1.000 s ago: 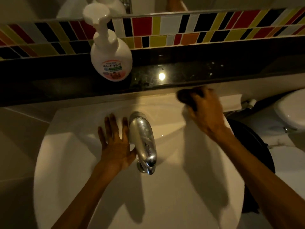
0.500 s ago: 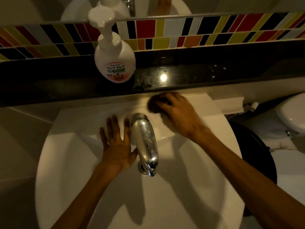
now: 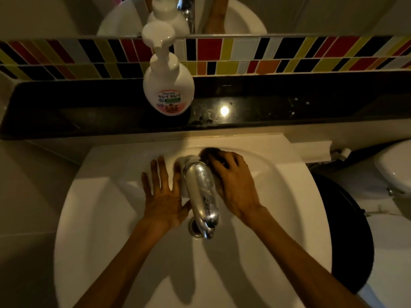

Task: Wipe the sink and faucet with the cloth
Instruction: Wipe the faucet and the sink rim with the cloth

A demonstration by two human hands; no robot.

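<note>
Landmark: chrome faucet, standing at the back middle of the white sink, spout reaching over the drain.
Left hand: flat on the sink deck just left of the faucet, palm down, fingers spread wide, thumb close against the faucet's side; holding nothing.
Right hand: just right of the faucet, fingers curled down over the cloth, pressing it onto the sink beside the faucet base.
Cloth: dark, bunched, mostly hidden under the right hand; only a rounded edge peeking out behind the fingertips, right of and behind the faucet base, touching or nearly touching it, cannot tell which.
Sink: wide rounded basin, both forearms crossing its front rim toward the faucet; shadows of the arms falling across the bowl.
Drain: metal ring in the bowl, partly covered by the faucet spout.
Soap dispenser: white pump bottle with a pink and green label, upright on the dark ledge behind the faucet, slightly left of it.
Tile strip: red, yellow, black, white and orange tiles behind the ledge, well behind the faucet.
Mirror: above the tiles, reflecting the bottle and sink.
Toilet: white, far right of the faucet, only partly in view.
Dark round object: below the sink's right rim, right of the faucet; cannot tell what.
</note>
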